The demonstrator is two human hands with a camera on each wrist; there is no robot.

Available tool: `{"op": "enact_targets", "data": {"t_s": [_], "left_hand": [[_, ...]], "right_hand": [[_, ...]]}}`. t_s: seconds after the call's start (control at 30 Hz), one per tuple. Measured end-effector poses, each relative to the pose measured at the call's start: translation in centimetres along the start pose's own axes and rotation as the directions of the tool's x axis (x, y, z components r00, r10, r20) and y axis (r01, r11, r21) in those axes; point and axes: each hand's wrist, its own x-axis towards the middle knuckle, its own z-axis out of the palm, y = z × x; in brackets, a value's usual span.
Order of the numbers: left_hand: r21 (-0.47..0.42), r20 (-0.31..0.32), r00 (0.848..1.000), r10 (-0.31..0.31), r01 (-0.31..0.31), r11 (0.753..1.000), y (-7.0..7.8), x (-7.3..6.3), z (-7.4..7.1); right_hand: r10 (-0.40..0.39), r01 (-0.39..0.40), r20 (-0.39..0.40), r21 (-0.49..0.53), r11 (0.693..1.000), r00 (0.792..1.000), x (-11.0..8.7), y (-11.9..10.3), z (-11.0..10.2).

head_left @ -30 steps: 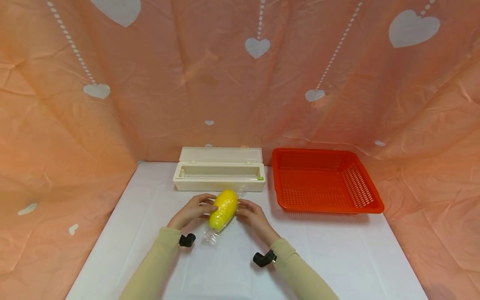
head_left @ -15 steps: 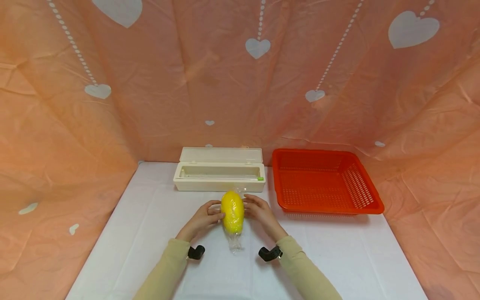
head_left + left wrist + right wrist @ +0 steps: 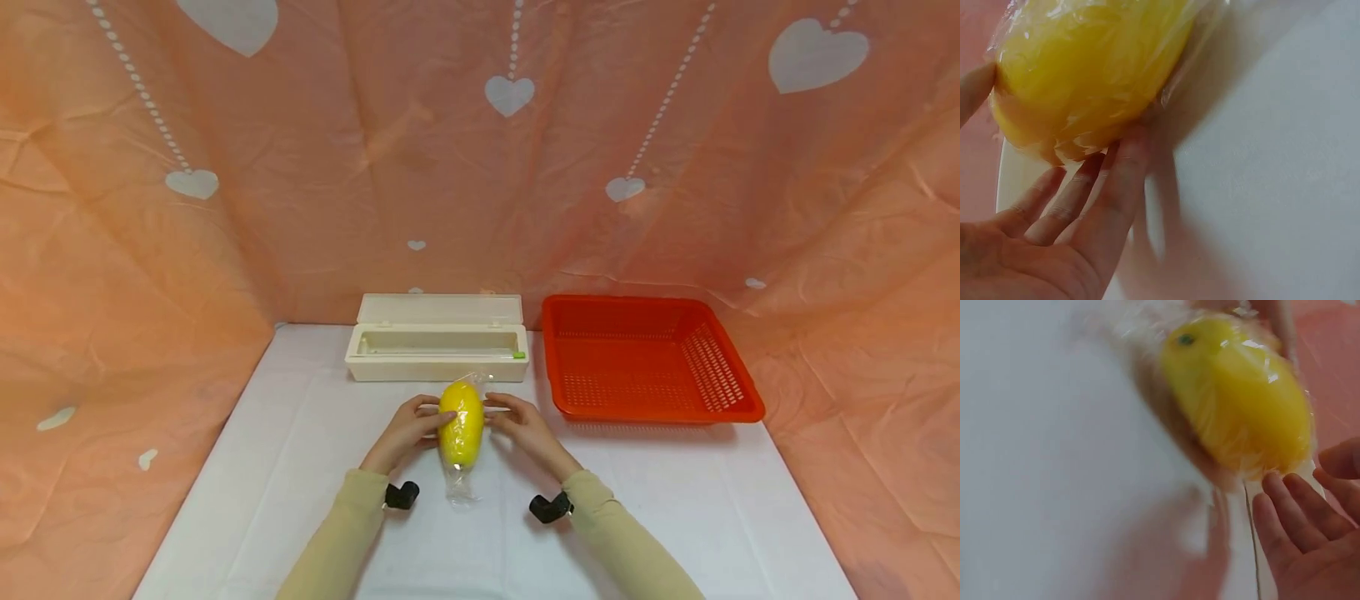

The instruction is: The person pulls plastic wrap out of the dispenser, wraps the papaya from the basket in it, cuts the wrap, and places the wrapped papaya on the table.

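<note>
A smooth yellow mango, wrapped in clear film, is between my two hands in front of the long box. Its twisted film end points toward me. My left hand holds it, with the thumb on the upper side and the fingers against the side and underneath, as the left wrist view shows. On the other side, my right hand has its fingers extended, and the fingertips meet the wrapped surface or lie just by it. A dark green spot marks one end of the mango in the right wrist view.
Behind the mango stands a cream cling film box, its lid raised and a green slider on its front edge. To the right sits a red plastic basket. A white cloth covers the table; an orange curtain surrounds it.
The wrapped mango has turned from slanted to nearly straight toward me and shifted a little right. Both hands moved along with it; the left thumb now lies further over its top than half a second ago.
</note>
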Motion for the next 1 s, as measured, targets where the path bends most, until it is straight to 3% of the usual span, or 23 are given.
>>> {"op": "enact_targets", "data": {"t_s": [0.07, 0.1, 0.17, 0.27, 0.37, 0.53, 0.6, 0.7, 0.8, 0.87, 1.0], "left_hand": [[0.005, -0.008, 1.0, -0.008, 0.008, 1.0, 0.0, 0.0, 0.0], [0.006, -0.008, 1.0, -0.012, 0.012, 1.0, 0.0, 0.0, 0.0], [0.005, -0.007, 1.0, -0.026, 0.026, 1.0, 0.1, -0.1, -0.1], [-0.02, 0.005, 0.998, -0.055, 0.056, 0.998, 0.2, -0.1, -0.2], [-0.055, 0.02, 0.997, -0.078, 0.079, 0.995, 0.3, -0.1, -0.2], [-0.114, 0.055, 0.996, -0.071, 0.077, 0.991, 0.4, -0.2, -0.4], [-0.129, 0.066, 0.996, -0.064, 0.072, 0.989, 0.4, -0.3, -0.5], [-0.134, 0.076, 0.996, -0.056, 0.065, 0.989, 0.4, -0.4, -0.6], [-0.135, 0.075, 0.996, -0.052, 0.061, 0.989, 0.4, -0.4, -0.6], [-0.121, 0.071, 0.996, -0.053, 0.061, 0.991, 0.4, -0.3, -0.6], [-0.096, 0.065, 0.996, -0.063, 0.069, 0.993, 0.4, -0.3, -0.6]], "right_hand": [[-0.065, 0.069, 0.03, -0.138, 0.988, 0.997, -0.3, -0.1, -0.2], [-0.111, 0.119, 0.049, -0.228, 0.966, 0.993, -0.4, -0.2, -0.3], [-0.189, 0.21, 0.092, -0.402, 0.891, 0.978, -0.8, -0.4, -0.5], [-0.278, 0.337, 0.194, -0.613, 0.715, 0.941, -1.4, -0.9, -0.7], [-0.34, 0.47, 0.334, -0.722, 0.507, 0.879, -2.1, -1.3, -0.6], [-0.381, 0.661, 0.565, -0.725, 0.196, 0.732, -2.7, -1.4, 0.0], [-0.342, 0.693, 0.631, -0.714, 0.095, 0.696, -2.8, -1.4, 0.3], [-0.266, 0.72, 0.702, -0.693, -0.04, 0.66, -3.1, -1.4, 0.8], [-0.217, 0.74, 0.747, -0.66, -0.131, 0.628, -3.1, -1.2, 1.3], [-0.207, 0.749, 0.766, -0.641, -0.168, 0.609, -3.1, -1.0, 1.6], [-0.213, 0.762, 0.786, -0.617, -0.198, 0.581, -2.9, -0.4, 2.1]]}}
